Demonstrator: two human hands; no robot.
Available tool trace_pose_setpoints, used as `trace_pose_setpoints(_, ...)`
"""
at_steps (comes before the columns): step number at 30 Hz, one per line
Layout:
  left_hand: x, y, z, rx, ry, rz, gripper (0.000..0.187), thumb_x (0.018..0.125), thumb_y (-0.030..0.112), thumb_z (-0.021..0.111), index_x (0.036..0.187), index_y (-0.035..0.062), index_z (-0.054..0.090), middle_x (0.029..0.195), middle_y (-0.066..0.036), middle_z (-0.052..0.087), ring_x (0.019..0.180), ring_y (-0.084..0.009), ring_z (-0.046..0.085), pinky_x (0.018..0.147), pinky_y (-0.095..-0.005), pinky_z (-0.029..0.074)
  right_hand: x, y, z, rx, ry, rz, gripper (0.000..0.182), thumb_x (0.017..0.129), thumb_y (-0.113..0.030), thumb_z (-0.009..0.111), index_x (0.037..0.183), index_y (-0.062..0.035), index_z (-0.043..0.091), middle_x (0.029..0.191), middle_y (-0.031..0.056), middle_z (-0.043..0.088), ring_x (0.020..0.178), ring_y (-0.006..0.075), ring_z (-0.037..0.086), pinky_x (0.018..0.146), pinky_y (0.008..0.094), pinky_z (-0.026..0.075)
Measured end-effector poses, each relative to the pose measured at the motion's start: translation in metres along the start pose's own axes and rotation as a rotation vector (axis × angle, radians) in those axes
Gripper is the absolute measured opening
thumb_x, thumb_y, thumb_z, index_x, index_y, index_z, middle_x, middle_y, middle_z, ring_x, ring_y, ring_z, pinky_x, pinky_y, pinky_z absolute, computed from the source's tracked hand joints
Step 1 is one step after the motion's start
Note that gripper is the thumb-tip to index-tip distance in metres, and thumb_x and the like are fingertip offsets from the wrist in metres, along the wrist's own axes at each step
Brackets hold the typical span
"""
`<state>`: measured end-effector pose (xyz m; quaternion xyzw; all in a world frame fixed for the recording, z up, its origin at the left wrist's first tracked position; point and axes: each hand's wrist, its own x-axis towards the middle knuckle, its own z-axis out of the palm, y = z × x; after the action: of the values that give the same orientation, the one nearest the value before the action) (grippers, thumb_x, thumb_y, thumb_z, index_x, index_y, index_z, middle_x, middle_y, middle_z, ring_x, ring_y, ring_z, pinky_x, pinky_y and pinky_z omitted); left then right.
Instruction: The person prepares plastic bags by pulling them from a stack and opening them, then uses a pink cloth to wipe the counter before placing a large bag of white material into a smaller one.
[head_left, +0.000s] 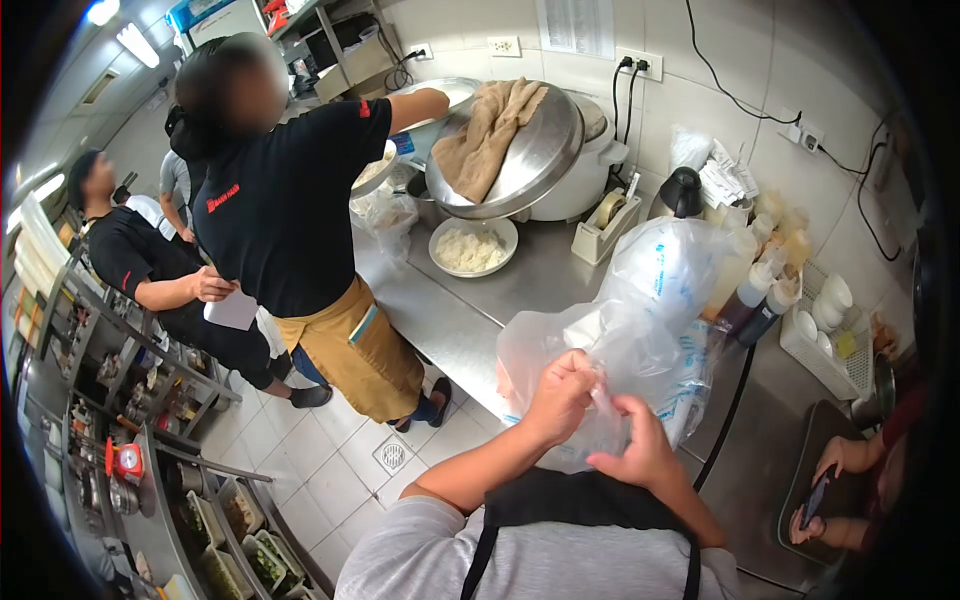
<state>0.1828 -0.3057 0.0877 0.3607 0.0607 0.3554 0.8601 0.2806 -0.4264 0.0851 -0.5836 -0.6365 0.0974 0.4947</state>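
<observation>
A translucent plastic bag (540, 345) is at the front edge of the steel counter (440, 315), close to the person's body. Its film looks thin, cloudy and wrinkled, with something pale inside, and its upper part is bunched into a narrow twist.

The left hand (566, 398) is curled nearly into a fist, pinching this twist between thumb and fingers; its forearm slants in from the lower left. The right hand (645, 445) is half open just beside it, fingers and thumb parted around the loose film, its wrist bent toward the bag.

Just behind the bag sits a bulging clear bag with blue print (660, 262), and sauce bottles (752, 290) stand beyond it toward the wall edge. A white bowl of rice (473, 247) rests farther along the counter, near a tape dispenser (607, 228) and a large metal lid (530, 160) with a brown cloth (488, 140) draped over it. At the right, a white plastic basket (835, 335) holds small bowls. A co-worker in a tan apron (350, 355) reaches past the lid.
</observation>
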Motion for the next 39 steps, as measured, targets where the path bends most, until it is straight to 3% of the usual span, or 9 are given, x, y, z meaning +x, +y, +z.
trace_pose_setpoints(6, 0.006, 0.030, -0.001, 0.428, 0.041, 0.491, 0.017, 0.071, 0.007, 0.047, 0.087, 0.0028, 0.043, 0.084, -0.009, 0.047, 0.076, -0.0177, 0.046, 0.068, -0.0298, 0.039, -0.006, 0.040, 0.010, -0.120, -0.292, 0.131, 0.016, 0.073, -0.020, 0.054, 0.079, -0.0047, 0.055, 0.069, 0.0129, 0.056, 0.063, 0.0305, 0.055, 0.057, 0.0359, 0.044)
trace_pose_setpoints(9, 0.004, 0.067, 0.030, 1.252, -0.714, 0.849, 0.048, 0.068, 0.032, 0.059, 0.101, 0.0005, 0.042, 0.086, -0.013, 0.051, 0.080, -0.0286, 0.051, 0.072, -0.0361, 0.038, 0.006, 0.037, -0.001, -0.319, -0.478, -0.030, 0.018, 0.073, -0.024, 0.054, 0.077, -0.0058, 0.057, 0.068, 0.0110, 0.056, 0.061, 0.0293, 0.053, 0.056, 0.0350, 0.044)
trace_pose_setpoints(13, 0.013, 0.064, 0.044, 1.456, -0.933, 0.194, 0.075, 0.059, 0.054, 0.064, 0.107, 0.0006, 0.040, 0.076, -0.015, 0.054, 0.072, -0.0323, 0.053, 0.064, -0.0365, 0.041, 0.039, -0.004, -0.034, -0.155, -0.813, -0.033, 0.022, 0.075, -0.027, 0.055, 0.077, -0.0061, 0.060, 0.067, 0.0103, 0.056, 0.058, 0.0255, 0.054, 0.055, 0.0320, 0.043)
trace_pose_setpoints(15, 0.032, 0.074, 0.034, 1.606, -1.072, -0.389, 0.063, 0.066, 0.049, 0.062, 0.100, -0.0007, 0.046, 0.070, -0.012, 0.056, 0.066, -0.0282, 0.056, 0.060, -0.0349, 0.042, 0.043, -0.004, -0.059, 0.250, -0.638, -0.028, 0.023, 0.075, -0.027, 0.057, 0.072, -0.0040, 0.060, 0.066, 0.0105, 0.057, 0.061, 0.0217, 0.056, 0.055, 0.0296, 0.043)
trace_pose_setpoints(17, 0.051, 0.065, -0.003, 1.211, -0.924, -0.786, 0.046, 0.072, 0.041, 0.060, 0.088, -0.0006, 0.053, 0.069, -0.010, 0.058, 0.065, -0.0216, 0.058, 0.058, -0.0319, 0.043, 0.042, 0.007, -0.086, 0.504, -0.448, -0.099, 0.022, 0.082, -0.023, 0.051, 0.081, -0.0041, 0.062, 0.070, 0.0084, 0.059, 0.068, 0.0153, 0.057, 0.059, 0.0271, 0.044)
trace_pose_setpoints(20, 0.068, 0.073, -0.016, 0.828, -0.796, -0.880, 0.032, 0.079, 0.033, 0.055, 0.075, 0.0007, 0.056, 0.054, -0.004, 0.052, 0.046, -0.0095, 0.051, 0.041, -0.0237, 0.040, 0.044, 0.046, -0.118, 0.971, -0.107, 0.116, 0.024, 0.083, -0.023, 0.049, 0.090, -0.0027, 0.059, 0.078, 0.0064, 0.060, 0.070, 0.0145, 0.057, 0.061, 0.0274, 0.046)
trace_pose_setpoints(23, 0.091, 0.049, -0.008, 0.091, -0.705, -0.233, 0.028, 0.079, 0.025, 0.054, 0.067, -0.0008, 0.055, 0.052, -0.006, 0.052, 0.048, -0.0169, 0.052, 0.051, -0.0309, 0.045, 0.087, 0.060, -0.141, 1.194, 0.122, 0.447, 0.034, 0.083, -0.033, 0.046, 0.100, -0.0051, 0.056, 0.074, 0.0013, 0.054, 0.059, 0.0104, 0.050, 0.052, 0.0220, 0.040)
trace_pose_setpoints(26, 0.122, 0.028, 0.004, -0.279, -0.631, -0.179, 0.026, 0.079, 0.025, 0.052, 0.069, 0.0013, 0.055, 0.053, -0.004, 0.052, 0.046, -0.0148, 0.051, 0.047, -0.0283, 0.042, 0.141, 0.052, -0.143, 0.996, 0.299, 0.554, 0.033, 0.082, -0.033, 0.047, 0.099, -0.0060, 0.056, 0.070, 0.0005, 0.052, 0.054, 0.0089, 0.045, 0.050, 0.0204, 0.038)
trace_pose_setpoints(39, 0.160, -0.078, -0.114, -0.431, -0.270, -0.539, 0.018, 0.083, 0.024, 0.043, 0.076, 0.0105, 0.052, 0.058, 0.003, 0.049, 0.040, -0.0053, 0.043, 0.031, -0.0170, 0.032, 0.110, 0.204, -0.064, 1.109, 0.490, 1.042, 0.022, 0.083, -0.021, 0.040, 0.084, -0.0074, 0.057, 0.058, 0.0009, 0.053, 0.037, 0.0086, 0.042, 0.030, 0.0203, 0.027)
